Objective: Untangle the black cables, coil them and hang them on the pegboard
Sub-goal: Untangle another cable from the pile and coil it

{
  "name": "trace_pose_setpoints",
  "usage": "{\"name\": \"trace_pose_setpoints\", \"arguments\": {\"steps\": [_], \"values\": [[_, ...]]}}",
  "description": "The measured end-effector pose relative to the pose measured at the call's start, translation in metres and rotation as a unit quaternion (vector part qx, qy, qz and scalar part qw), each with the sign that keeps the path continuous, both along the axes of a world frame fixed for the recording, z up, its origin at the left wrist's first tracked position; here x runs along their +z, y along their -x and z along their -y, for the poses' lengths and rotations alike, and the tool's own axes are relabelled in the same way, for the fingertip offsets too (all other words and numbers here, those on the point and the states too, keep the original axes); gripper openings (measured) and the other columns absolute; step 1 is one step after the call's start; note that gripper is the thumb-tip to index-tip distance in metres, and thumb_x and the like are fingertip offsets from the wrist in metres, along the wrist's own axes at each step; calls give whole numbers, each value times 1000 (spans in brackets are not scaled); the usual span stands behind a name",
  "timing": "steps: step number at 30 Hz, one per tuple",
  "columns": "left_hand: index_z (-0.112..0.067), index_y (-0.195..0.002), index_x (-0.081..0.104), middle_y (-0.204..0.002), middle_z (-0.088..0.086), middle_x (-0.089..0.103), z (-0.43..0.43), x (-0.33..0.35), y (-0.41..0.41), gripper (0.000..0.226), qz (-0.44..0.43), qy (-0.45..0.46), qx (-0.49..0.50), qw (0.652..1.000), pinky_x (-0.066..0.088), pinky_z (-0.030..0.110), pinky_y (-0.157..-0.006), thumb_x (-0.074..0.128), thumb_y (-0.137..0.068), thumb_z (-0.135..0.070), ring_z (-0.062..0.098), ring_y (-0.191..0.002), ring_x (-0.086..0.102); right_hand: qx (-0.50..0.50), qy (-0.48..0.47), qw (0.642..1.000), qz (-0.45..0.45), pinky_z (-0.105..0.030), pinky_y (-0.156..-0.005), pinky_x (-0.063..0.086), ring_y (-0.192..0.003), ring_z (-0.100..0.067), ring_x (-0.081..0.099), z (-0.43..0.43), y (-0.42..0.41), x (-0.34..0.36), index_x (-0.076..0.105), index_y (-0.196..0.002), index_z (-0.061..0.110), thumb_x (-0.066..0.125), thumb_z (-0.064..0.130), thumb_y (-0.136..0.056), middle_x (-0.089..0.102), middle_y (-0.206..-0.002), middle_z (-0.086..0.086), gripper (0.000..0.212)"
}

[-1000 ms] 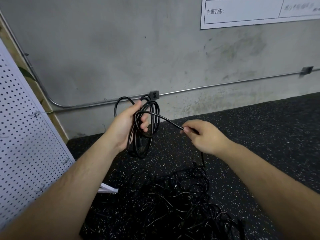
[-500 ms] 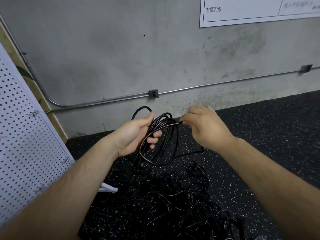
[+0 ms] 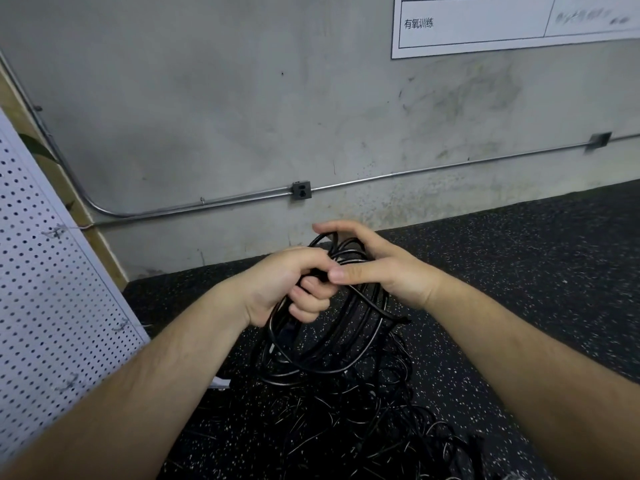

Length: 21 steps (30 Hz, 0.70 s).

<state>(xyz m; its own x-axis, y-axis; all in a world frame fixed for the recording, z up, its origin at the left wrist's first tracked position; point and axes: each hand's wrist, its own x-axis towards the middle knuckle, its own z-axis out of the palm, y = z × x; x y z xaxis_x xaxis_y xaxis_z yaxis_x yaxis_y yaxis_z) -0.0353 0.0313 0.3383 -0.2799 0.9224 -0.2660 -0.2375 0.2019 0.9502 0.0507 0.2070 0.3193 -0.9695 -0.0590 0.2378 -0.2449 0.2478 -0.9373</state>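
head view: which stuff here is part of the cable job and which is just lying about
Part of the job:
coil of black cable, gripped by left hand and right hand
tangled cable pile on the floor
pegboard

Just there:
outlet box
conduit
wall chart

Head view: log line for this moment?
left hand: grips coiled black cable; right hand: holds its top; tangled black cables: floor; white pegboard: no cable

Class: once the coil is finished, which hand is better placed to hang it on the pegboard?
Probably the left: the left hand grips the coil, and the pegboard stands on that side. The right hand holds only the top strands.
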Motion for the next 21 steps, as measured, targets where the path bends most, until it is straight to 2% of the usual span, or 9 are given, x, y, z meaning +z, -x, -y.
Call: {"name": "trace_pose_setpoints", "arguments": {"steps": [3,6,8,11,14,16,17,18,21], "values": [[-14,-72,44,-53,-8,24,4,5,-1,17,17,-7,23,1000,17,17,-37,53,-86,-19,1,-36,20,16,23,999,21,-30,-109,45,-122,-12,62,-5,-2,3,58,-132,29,82,18,-74,67,-127,4,64],[-6,-90,61,-56,-6,22,6,7,2,8,-53,-16,102,993,14,16,-39,58,-93,-13,2,-39,19,-12,-32,997,64,-22,-93,47,-106,-2,65,-7,2,-2,56,-125,28,86,19,-74,71,-108,15,61],[-9,-93,61,-59,-5,24,6,7,6,13,-118,-21,145,982,12,18,-41,52,-101,-13,3,-43,18,-42,-52,996,56,-28,-95,47,-106,-4,65,-5,4,-6,58,-122,29,84,21,-80,72,-107,14,50],[-13,-90,58,-62,-6,30,7,8,11,17,-186,-43,187,964,16,18,-43,51,-105,-18,5,-47,21,-78,-20,996,34,-41,-103,51,-110,-15,69,-4,5,-7,62,-124,22,76,24,-90,74,-115,3,37],[-11,-102,59,-65,-7,36,4,7,12,18,-234,-58,198,950,27,19,-44,51,-106,-26,6,-50,26,-126,-52,991,1,-41,-96,56,-100,-13,71,-2,7,-5,64,-118,19,68,27,-96,74,-106,1,24],[-10,-100,57,-69,-4,41,1,6,10,22,-246,-75,201,945,36,22,-48,49,-107,-29,8,-52,33,-166,-47,985,-23,-26,-82,54,-84,2,67,3,7,-2,62,-106,26,63,29,-100,70,-90,11,7],[-11,-96,57,-71,-3,45,0,6,9,24,-249,-83,205,943,40,24,-51,49,-106,-32,9,-53,38,-188,-39,981,-38,-23,-78,51,-81,3,65,6,6,-1,60,-103,28,61,29,-101,68,-87,12,2],[-13,-96,60,-72,-2,49,0,5,8,26,-247,-87,207,943,44,27,-57,51,-104,-36,11,-56,43,-206,-27,977,-53,-24,-79,52,-82,-1,66,8,6,0,59,-102,28,59,28,-102,68,-88,11,1],[-19,-125,66,-76,-1,56,0,0,7,39,-190,-95,211,954,46,37,-74,57,-97,-46,16,-66,54,-209,70,973,-65,-36,-80,61,-84,-17,73,13,4,4,55,-107,18,53,21,-105,70,-89,0,3]]}}
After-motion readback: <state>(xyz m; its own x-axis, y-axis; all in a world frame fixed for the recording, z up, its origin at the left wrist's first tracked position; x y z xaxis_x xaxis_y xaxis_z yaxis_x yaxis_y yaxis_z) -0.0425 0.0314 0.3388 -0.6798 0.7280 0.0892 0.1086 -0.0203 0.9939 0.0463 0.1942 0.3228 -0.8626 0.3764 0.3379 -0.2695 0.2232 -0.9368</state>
